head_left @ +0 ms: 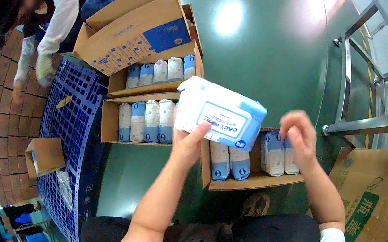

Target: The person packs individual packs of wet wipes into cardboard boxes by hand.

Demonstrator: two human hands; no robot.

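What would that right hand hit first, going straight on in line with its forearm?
The right hand seems free to pass; only green floor shows ahead, though depth is unclear.

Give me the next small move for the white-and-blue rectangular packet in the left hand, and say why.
I'd probably turn the packet in the left hand on edge, toward the gap in the open brown cardboard box: similar white-and-blue packets stand on edge either side of that gap, while this one lies broad face up.

Grn floor (pixel 271 57) holds open cardbd boxes (pixel 257 182), blue pallet (pixel 73 89) L, metal frame (pixel 375 124) R.
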